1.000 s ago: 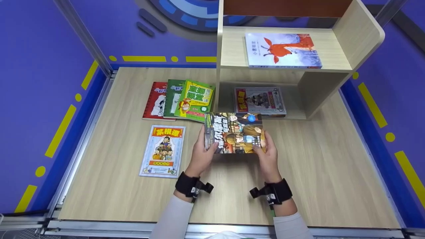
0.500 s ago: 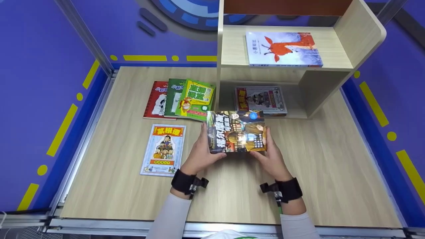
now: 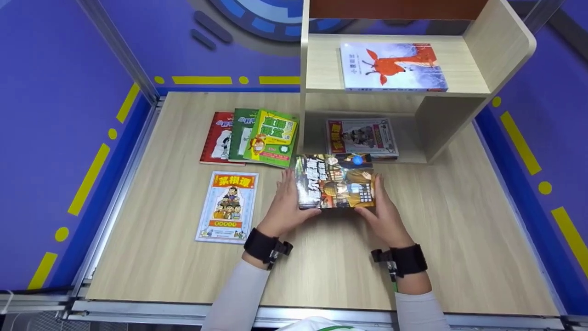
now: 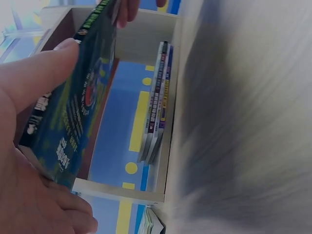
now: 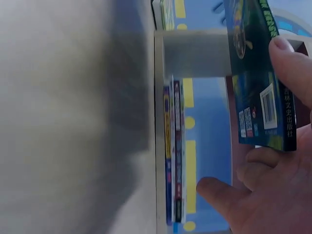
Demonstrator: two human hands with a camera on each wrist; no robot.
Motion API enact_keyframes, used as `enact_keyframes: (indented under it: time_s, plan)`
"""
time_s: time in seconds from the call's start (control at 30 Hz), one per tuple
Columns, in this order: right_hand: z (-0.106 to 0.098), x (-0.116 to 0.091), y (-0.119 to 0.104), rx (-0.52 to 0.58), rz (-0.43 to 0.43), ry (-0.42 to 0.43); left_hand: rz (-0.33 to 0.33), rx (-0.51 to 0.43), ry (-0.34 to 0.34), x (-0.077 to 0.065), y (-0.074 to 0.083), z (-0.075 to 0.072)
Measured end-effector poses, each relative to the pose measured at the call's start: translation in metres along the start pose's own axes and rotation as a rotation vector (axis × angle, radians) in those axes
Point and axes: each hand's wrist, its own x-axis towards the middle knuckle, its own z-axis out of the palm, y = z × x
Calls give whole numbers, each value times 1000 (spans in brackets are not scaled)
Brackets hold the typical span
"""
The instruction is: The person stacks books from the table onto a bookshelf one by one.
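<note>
Both hands hold a dark comic-style book flat above the table, cover up and turned sideways. My left hand grips its left end. In the left wrist view, the thumb presses the spine and the fingers lie along the end edge. My right hand grips the right end. The right wrist view shows that thumb on the spine, one finger pointing away from the book, and a barcode on the dark back cover. The book is just in front of the shelf's lower compartment.
A wooden shelf unit stands at the back right. Its upper board bears a red-deer book; a small book stack lies below. Left are a red book, a green book, a yellow-green book and a light-blue book.
The held book has moved a little to the right with both hands. The thumbs have slid from the cover to its near edge. The other books stay in place.
</note>
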Motion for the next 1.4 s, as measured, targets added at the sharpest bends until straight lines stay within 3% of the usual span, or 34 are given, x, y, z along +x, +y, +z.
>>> enact_keyframes:
  time_s: [0.23, 0.43, 0.8, 1.1, 1.4]
  plan:
    - [-15, 5, 22, -28, 20, -31, 15, 160, -42, 17, 17, 4]
    - [-37, 12, 37, -58, 34, -24, 54, 280, -90, 44, 34, 13]
    - [-74, 44, 47, -141, 34, -13, 66, 266, -74, 99, 35, 38]
    - [-73, 70, 59, -24, 24, 97, 51, 268, -112, 135, 30, 45]
    - [-76, 103, 69, -44, 45, 92, -20, 305, -208, 170, 28, 41]
